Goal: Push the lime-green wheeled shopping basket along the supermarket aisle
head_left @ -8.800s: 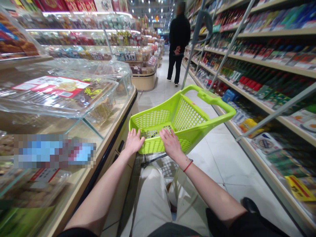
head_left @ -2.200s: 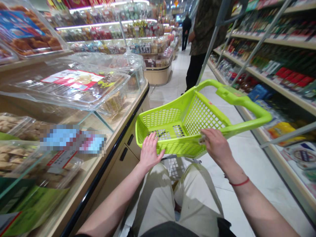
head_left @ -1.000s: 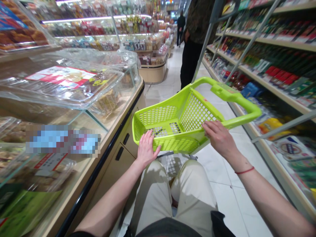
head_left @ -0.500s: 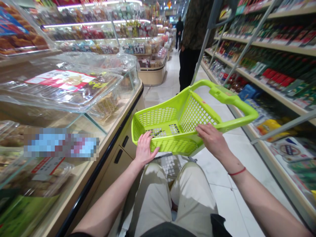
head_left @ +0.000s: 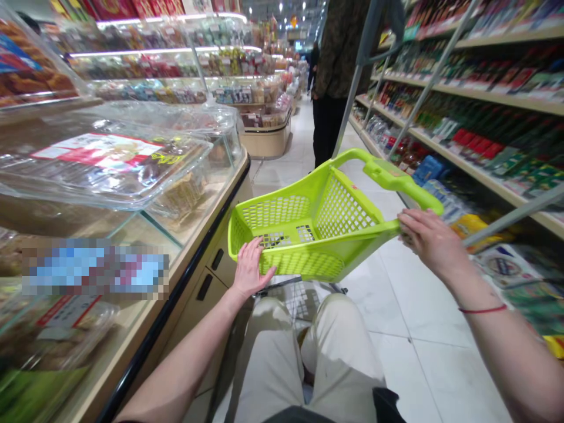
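Observation:
A bright green shopping cart basket (head_left: 304, 258) stands sideways in front of my knees, with nothing visible inside it. My left hand (head_left: 252, 267) rests on its near rim close to the left end, fingers over the edge and thumb apart along the outer side. At the right, my right hand (head_left: 425, 235), with a red string at the wrist, is wrapped over the near part of the cart's looped green handle (head_left: 396, 182). The fingertips curl behind the bar and are partly hidden.
On the left, a glass-sided counter (head_left: 176, 258) holds clear plastic food packs (head_left: 110, 155). Stocked shelves (head_left: 497, 158) line the right. Another person (head_left: 335, 76) in dark trousers stands beyond the cart, near slanted grey metal bars (head_left: 352, 106). Lit displays are at the back.
My right hand has moved right, from the basket's near rim to the handle. My left hand keeps its place on the rim. The view has shifted slightly.

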### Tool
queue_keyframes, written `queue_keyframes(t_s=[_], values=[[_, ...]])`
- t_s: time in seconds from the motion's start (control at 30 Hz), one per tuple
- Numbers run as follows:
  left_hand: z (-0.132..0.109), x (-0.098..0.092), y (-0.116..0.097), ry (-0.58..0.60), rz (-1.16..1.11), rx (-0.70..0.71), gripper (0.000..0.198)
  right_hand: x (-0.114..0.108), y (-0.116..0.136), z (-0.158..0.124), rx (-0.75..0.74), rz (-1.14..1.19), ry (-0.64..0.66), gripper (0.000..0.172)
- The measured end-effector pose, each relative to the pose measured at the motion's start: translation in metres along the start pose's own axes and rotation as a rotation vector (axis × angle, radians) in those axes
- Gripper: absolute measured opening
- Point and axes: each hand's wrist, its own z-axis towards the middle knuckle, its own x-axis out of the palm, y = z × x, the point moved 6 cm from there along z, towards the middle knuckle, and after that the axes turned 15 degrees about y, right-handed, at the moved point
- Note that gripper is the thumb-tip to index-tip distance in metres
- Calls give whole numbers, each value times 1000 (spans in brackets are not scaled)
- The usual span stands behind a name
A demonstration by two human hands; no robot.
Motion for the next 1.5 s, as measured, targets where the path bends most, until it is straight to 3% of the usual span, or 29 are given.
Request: queue_keyframes(t_s=[0.1,0.27,0.37,0.53,0.73,0.83,0.97,1.1,1.2,1.33,1.43,1.5], values=[[1,0,0,-2,-3,16,49,9,20,9,44,38,-46,25],[3,0,3,-1,-9,18,46,36,77,30,-55,55,49,27],[3,0,5,4,-10,15,45,37,84,31,-97,24,53,26],[3,-1,6,4,-23,12,44,18,40,17,-46,67,16,24],[2,-2,5,8,-46,17,42,-8,-31,4,276,109,-161,29],[2,-2,5,8,-58,-1,40,-10,-38,3,460,170,-306,34],[4,-6,-2,28,-24,-39,40,-4,-27,3,631,256,-503,37],[30,-12,-36,162,-14,62,55,-1,-19,2,664,298,-630,35],[70,-12,-81,278,-105,240,65,-1,-18,2,658,322,-639,35],[125,-3,-139,340,-280,472,59,4,-19,0,704,310,-692,43],[146,19,-160,473,-358,491,54,16,-21,0,762,291,-736,49],[149,29,-162,503,-379,460,53,28,-17,0,782,301,-744,53]])
